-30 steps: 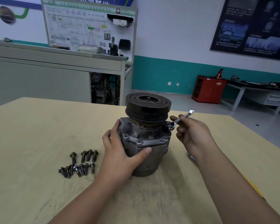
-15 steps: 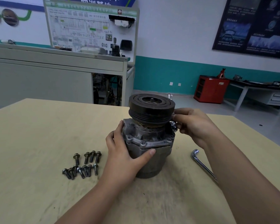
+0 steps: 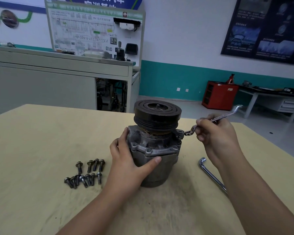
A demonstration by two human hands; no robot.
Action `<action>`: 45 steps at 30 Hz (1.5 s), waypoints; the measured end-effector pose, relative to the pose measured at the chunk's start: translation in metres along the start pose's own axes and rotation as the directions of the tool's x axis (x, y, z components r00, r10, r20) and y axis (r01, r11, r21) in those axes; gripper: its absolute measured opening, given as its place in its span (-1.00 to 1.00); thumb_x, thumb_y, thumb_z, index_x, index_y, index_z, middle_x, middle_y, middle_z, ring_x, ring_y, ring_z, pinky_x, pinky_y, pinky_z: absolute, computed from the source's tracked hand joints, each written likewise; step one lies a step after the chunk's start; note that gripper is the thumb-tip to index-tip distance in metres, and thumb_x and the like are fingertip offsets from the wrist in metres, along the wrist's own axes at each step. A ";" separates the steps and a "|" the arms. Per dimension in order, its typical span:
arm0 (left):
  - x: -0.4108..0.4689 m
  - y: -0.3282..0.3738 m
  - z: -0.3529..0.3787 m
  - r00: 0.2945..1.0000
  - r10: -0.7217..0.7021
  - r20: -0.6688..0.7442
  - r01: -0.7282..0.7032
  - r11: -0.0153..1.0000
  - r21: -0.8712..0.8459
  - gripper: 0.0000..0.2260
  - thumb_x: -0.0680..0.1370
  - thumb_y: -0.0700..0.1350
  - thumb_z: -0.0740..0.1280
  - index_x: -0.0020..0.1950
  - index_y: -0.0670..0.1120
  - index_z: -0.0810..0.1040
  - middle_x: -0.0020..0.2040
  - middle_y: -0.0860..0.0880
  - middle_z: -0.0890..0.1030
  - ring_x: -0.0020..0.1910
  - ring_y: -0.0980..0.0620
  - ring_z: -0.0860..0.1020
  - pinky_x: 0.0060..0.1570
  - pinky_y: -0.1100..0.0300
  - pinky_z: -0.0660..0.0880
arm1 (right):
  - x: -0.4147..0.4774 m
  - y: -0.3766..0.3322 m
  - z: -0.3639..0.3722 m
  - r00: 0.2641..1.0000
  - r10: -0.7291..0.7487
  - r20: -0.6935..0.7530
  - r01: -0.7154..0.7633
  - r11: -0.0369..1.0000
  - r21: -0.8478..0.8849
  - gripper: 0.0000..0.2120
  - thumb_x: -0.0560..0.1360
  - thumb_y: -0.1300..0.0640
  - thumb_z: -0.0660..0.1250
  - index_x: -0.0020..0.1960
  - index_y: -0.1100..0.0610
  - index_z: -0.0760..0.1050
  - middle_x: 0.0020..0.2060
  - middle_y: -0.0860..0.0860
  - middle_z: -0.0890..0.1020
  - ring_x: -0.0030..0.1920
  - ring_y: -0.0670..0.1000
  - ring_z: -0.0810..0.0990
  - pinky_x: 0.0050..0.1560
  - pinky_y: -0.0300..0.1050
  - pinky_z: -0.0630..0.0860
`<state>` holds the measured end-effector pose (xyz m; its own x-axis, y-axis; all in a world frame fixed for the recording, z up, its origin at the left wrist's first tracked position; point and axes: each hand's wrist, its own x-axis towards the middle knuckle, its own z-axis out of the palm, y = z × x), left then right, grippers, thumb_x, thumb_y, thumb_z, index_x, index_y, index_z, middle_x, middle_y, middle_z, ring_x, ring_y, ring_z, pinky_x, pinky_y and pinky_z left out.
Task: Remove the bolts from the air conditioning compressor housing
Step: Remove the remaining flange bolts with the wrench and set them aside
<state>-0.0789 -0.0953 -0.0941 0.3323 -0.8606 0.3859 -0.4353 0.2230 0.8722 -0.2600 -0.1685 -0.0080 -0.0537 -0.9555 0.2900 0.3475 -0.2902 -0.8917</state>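
The grey air conditioning compressor (image 3: pixel 155 150) stands upright on the wooden table (image 3: pixel 32 150), its black pulley (image 3: pixel 157 116) on top. My left hand (image 3: pixel 131 160) grips the left side of the housing, thumb across the front. My right hand (image 3: pixel 215 134) holds a slim silver ring wrench (image 3: pixel 214 120) by its shaft. The wrench's ring end sits at the housing's right flange, just beside its edge; whether it is on a bolt is hidden. Several removed bolts (image 3: pixel 87 172) lie in a loose group left of the compressor.
An L-shaped socket wrench (image 3: pixel 210 173) lies on the table right of the compressor, partly under my right forearm. Behind the table stand a grey cabinet bench (image 3: pixel 58 78) with a wiring display board and, far right, a red cabinet (image 3: pixel 219 94).
My right hand swung the wrench handle from close against the pulley out to the right and back. My left hand kept its grip on the housing. The bolts stayed put.
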 end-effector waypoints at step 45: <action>0.000 0.002 -0.001 1.000 -0.007 0.003 0.007 1.000 0.001 0.09 0.09 0.43 0.30 0.52 0.18 -0.08 0.33 0.24 0.07 0.12 0.44 0.16 0.23 0.35 0.16 | -0.035 0.014 0.001 0.960 -0.279 -0.001 0.260 0.899 -0.353 -0.78 0.52 0.19 0.33 -0.29 0.20 0.46 -0.43 -0.02 0.65 -0.35 -0.01 0.68 -0.26 -0.22 0.61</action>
<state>-0.0790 -0.0945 -0.0924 0.3331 -0.8632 0.3793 -0.4336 0.2170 0.8746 -0.2524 -0.1395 -0.0304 -0.1496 -0.8369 0.5265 -0.0327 -0.5280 -0.8486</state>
